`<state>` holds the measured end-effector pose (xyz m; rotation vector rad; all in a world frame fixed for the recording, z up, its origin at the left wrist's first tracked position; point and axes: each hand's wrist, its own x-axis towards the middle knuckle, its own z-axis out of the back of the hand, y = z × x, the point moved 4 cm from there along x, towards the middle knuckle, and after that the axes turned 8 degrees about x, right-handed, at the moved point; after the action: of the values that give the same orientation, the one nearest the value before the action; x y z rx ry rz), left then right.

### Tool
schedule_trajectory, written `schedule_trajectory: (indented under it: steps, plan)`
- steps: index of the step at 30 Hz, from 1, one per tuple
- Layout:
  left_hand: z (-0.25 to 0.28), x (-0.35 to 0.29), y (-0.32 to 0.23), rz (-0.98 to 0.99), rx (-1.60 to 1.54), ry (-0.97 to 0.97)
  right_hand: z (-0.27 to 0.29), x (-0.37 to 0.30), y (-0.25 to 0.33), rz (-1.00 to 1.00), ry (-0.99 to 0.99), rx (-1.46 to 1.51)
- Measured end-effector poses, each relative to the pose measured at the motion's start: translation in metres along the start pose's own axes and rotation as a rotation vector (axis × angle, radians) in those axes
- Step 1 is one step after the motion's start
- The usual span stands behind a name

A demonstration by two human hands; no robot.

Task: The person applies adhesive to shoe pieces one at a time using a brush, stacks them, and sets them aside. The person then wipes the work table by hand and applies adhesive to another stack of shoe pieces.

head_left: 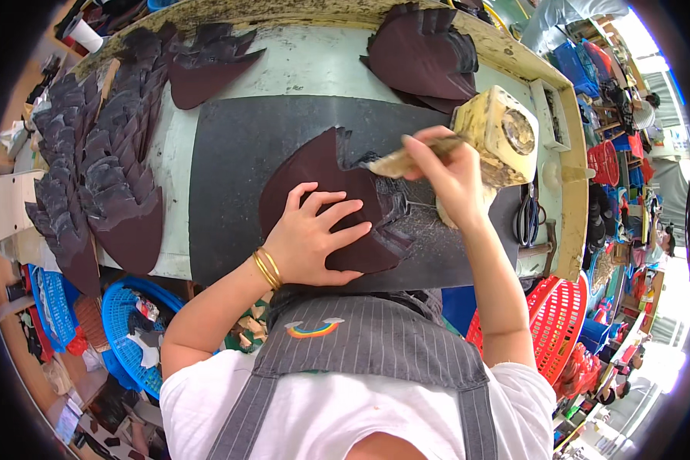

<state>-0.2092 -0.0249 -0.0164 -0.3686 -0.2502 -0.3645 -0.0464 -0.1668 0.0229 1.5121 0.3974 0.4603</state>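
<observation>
A dark maroon, curved cut piece [303,172], apparently leather or similar sheet, lies on a black mat [226,184]. Its notched right edge has dark, shiny tabs, with other pieces seeming to lie beneath. My left hand [310,234] rests flat on the piece, fingers spread. In my right hand [458,180] is a brush [391,164], gripped between thumb and fingers and tilted. Its pale, stained tip meets or hovers just over the tabs at the upper right edge; contact cannot be made out. Right behind that hand stands a yellowed, smeared plastic container [489,115] with a round dark opening.
Overlapping maroon pieces [126,199] fan out on the left of the table, with more stacks [422,54] along the back. Scissors [527,218] and a hammer [543,249] lie at the right. Blue [130,330] and red [548,330] plastic baskets flank me below the table.
</observation>
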Motion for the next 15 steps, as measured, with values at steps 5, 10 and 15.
schedule_trajectory:
  steps: [5, 10, 15]
  plan:
    - [-0.002, -0.007, 0.002, -0.007, -0.082, -0.099, -0.025, 0.021, -0.007, -0.119, 0.290, -0.389]
    - [0.000, -0.007, 0.009, 0.007, -0.071, -0.141, -0.055, 0.053, -0.013, 0.000, 0.362, -0.345]
    - [-0.002, -0.014, 0.005, 0.005, -0.114, -0.164, -0.062, 0.040, -0.012, -0.125, 0.456, -0.331]
